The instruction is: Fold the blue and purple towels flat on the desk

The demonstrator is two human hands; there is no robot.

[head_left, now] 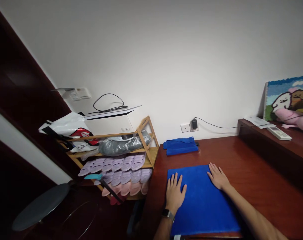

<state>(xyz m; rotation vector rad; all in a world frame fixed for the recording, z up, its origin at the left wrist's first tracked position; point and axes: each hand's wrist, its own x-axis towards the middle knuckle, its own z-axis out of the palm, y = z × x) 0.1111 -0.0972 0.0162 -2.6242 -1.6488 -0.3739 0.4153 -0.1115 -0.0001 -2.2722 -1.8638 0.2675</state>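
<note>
A blue cloth (203,203) lies spread flat near the front edge of the brown table. My left hand (175,193), with a watch (168,214) on its wrist, rests palm down on the cloth's left side, fingers stretched out. On the far right part of the cloth lies my right hand (218,176), also flat, its fingertips at the cloth's edge and partly over the bare wood. Neither hand grips anything. Behind them, against the wall, sits a folded blue cloth (181,146).
Left of the table (253,180) stands a wooden rack (151,146) with several lilac and pink slippers (116,163) and a white box (111,123). A charger (194,124) is plugged into the wall. A raised shelf at right holds a remote (278,133) and a pink plush toy (295,120).
</note>
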